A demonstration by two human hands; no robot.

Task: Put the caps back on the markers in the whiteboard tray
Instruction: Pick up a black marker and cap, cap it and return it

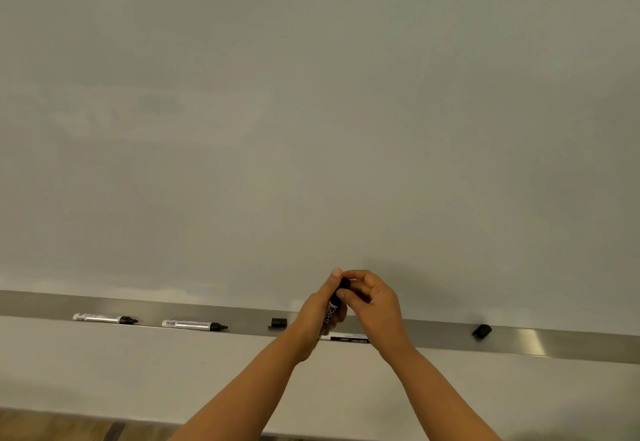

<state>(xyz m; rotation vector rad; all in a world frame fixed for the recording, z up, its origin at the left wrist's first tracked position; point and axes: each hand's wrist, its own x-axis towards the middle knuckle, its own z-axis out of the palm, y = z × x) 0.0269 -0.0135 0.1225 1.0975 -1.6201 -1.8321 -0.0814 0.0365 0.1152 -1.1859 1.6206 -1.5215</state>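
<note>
**Capping the held marker above the tray**

Nearest the camera, two bare forearms rise from the lower edge of view and meet just above the tray (554, 345), a little right of its middle. The left hand (320, 314) is wrapped around the barrel of a marker (333, 307), held nearly upright, tip end up. The right hand (372, 298) pinches a black cap (344, 283) between thumb and fingertips at the marker's top; whether the cap is fully seated cannot be told, since the fingers cover the join.

To do this step well, I judge the cap should stay in line with the barrel and be pushed straight down until it seats, the left hand bracing against the push; a tilted cap may jam or smear ink on the fingers.

Beyond the hands, a second marker (348, 339) lies in the tray, partly hidden by them. Two uncapped markers (104, 318) (194, 325) lie toward the tray's left end, tips pointing right. One loose cap (278, 322) sits just left of the hands, another loose cap (482, 331) well toward the right end. Behind stands the whiteboard (311, 111), wiped but hazy.

Writing: the held barrel shows letters too blurred to read; the lying marker's label is likewise unreadable
</note>
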